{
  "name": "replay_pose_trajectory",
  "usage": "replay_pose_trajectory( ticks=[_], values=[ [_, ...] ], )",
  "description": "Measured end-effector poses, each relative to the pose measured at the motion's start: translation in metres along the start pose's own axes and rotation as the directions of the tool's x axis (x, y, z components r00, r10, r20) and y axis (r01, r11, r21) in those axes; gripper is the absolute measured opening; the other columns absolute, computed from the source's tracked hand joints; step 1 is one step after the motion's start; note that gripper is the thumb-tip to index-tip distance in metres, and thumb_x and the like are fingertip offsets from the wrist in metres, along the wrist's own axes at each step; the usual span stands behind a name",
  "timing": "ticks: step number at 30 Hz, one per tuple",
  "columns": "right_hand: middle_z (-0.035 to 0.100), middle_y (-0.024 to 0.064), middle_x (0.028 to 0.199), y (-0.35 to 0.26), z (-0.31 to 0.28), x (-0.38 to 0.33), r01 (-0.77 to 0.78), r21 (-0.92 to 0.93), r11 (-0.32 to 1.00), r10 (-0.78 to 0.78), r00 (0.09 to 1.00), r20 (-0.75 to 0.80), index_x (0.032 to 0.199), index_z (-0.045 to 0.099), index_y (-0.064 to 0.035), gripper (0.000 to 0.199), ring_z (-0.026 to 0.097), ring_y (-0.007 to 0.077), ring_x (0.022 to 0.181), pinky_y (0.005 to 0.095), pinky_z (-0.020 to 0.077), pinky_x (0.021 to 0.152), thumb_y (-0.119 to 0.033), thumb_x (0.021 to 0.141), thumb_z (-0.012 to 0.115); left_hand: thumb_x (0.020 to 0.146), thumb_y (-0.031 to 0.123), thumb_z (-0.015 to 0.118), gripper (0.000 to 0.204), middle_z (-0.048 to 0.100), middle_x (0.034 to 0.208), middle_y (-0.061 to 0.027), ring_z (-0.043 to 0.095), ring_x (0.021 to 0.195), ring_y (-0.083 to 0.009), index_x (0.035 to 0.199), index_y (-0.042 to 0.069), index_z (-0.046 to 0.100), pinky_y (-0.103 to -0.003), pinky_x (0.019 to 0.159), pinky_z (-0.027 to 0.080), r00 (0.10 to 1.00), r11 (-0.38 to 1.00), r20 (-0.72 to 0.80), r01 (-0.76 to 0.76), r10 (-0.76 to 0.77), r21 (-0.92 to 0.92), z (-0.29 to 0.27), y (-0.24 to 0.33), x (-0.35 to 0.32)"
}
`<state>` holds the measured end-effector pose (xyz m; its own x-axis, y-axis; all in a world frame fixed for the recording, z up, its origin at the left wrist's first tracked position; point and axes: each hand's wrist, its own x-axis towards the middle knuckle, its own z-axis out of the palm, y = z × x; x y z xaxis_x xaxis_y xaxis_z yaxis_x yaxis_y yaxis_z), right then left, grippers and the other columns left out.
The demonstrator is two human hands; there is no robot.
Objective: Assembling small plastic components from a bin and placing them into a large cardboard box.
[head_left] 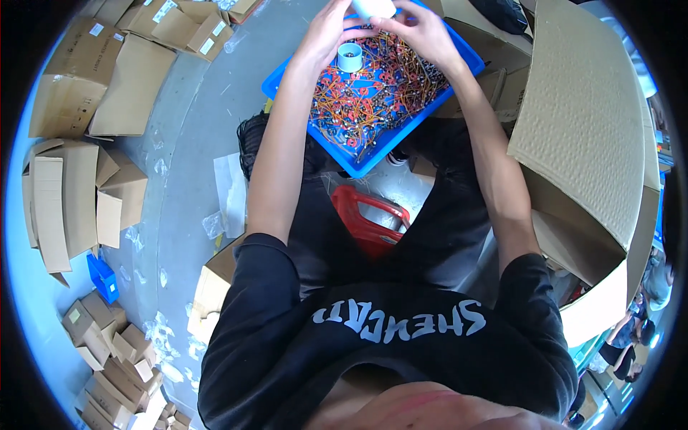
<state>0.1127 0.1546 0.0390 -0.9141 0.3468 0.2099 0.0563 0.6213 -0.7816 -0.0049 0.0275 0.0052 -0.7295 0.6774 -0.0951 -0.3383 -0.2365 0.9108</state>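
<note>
At the upper edge of the view, my left hand and my right hand close around a white cylindrical piece. Its top and some of my fingers are cut off by the picture's edge. Below them lies a blue tray filled with small parts that have orange wires, red rings and dark metal bits. A pale round cup-like piece stands among these parts, near my left wrist. Whatever is inside it is too small to tell.
A red plastic stool shows between my legs. To my right rises a large open cardboard box. More cardboard boxes stand along the left, with a small blue bin and scraps of plastic on the floor. People appear at the far right.
</note>
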Motion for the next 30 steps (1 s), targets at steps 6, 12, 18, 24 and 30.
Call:
replay_pose_trajectory(
  ticks=[6,12,18,24,30],
  values=[
    [0.064,0.0151,0.084,0.12,0.033,0.014,0.112,-0.158,0.981,-0.067,0.962,0.265,0.104,0.062,-0.0077,0.048,0.064,0.0293,0.078,0.0382,0.0508,0.067,-0.044,0.074,0.071,0.096,0.03,0.047,0.038,0.058,0.113,-0.011,0.061,0.098,-0.0211,0.122,0.002,0.048,-0.036,0.077,0.052,0.986,0.996,0.143,-0.077,0.084,-0.05,-0.024,0.018,0.003],
    [0.066,0.0158,0.087,0.112,0.093,0.006,-0.057,-0.654,0.755,0.325,0.898,0.296,0.088,0.068,-0.0063,0.037,0.064,0.0298,0.083,0.0407,0.0503,0.073,-0.039,0.071,0.072,0.095,0.026,0.048,0.036,0.058,0.112,-0.0103,0.061,0.098,-0.0207,0.122,0.002,0.048,-0.035,0.078,0.052,0.989,0.984,0.016,-0.148,0.15,-0.097,-0.051,0.031,0.0],
    [0.066,0.0178,0.092,0.098,0.092,0.015,-0.061,-0.741,0.669,0.435,0.84,0.324,0.095,0.067,-0.0054,0.042,0.064,0.0301,0.089,0.0415,0.0511,0.079,-0.039,0.07,0.072,0.093,0.025,0.051,0.035,0.058,0.112,-0.0104,0.06,0.098,-0.0212,0.119,0.002,0.048,-0.036,0.08,0.051,0.997,0.998,0.049,-0.059,0.061,-0.029,-0.048,0.028,-0.009],
    [0.066,0.0151,0.077,0.049,0.011,0.024,-0.065,-0.527,0.848,0.166,0.975,0.146,0.086,0.064,0.0008,0.03,0.065,0.0217,0.07,0.0307,0.0515,0.067,-0.025,0.073,0.073,0.092,0.026,0.052,0.033,0.06,0.106,-0.01,0.059,0.096,-0.0217,0.115,0.002,0.051,-0.037,0.082,0.049,0.871,0.881,0.227,-0.361,0.436,-0.307,-0.071,0.012,-0.004],
    [0.065,0.0136,0.078,-0.036,0.0,0.022,0.115,-0.149,0.982,-0.146,0.964,-0.224,0.091,0.059,-0.0002,0.024,0.066,0.0215,0.07,0.0296,0.0519,0.065,-0.014,0.075,0.071,0.083,0.005,0.065,0.056,0.052,0.122,-0.0169,0.056,0.109,-0.0237,0.131,0.003,0.036,-0.036,0.097,0.044,0.976,0.976,0.02,-0.217,0.218,-0.009,-0.052,0.025,-0.008]
  ],
)
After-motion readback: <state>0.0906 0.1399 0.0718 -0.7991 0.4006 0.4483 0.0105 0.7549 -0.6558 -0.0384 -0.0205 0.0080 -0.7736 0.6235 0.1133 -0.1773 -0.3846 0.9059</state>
